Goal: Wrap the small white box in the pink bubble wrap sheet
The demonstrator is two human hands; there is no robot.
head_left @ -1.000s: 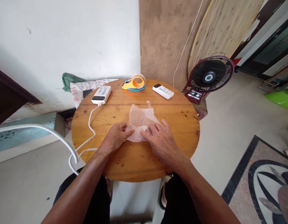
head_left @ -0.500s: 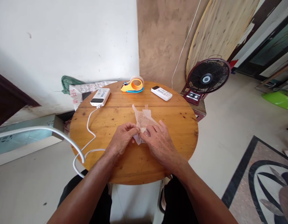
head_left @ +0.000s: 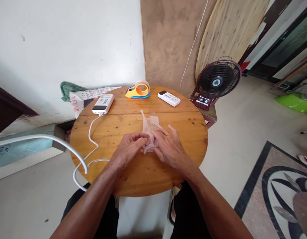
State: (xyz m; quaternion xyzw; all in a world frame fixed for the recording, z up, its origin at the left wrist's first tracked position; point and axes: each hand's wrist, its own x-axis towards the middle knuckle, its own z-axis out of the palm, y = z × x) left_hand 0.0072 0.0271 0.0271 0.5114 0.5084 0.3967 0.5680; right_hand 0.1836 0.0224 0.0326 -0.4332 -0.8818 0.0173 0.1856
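At the centre of the frame, the bubble wrap [head_left: 148, 123] is held on the round wooden table [head_left: 185, 132]. Its near edge is pinched in the closed left hand [head_left: 129, 148] and pressed under the flat, open-fingered right hand [head_left: 169, 147]. The near part appears gathered into a narrow bundle, while the far end is left loose and untaped. The tape dispenser [head_left: 138, 90], upper centre, lies untouched.
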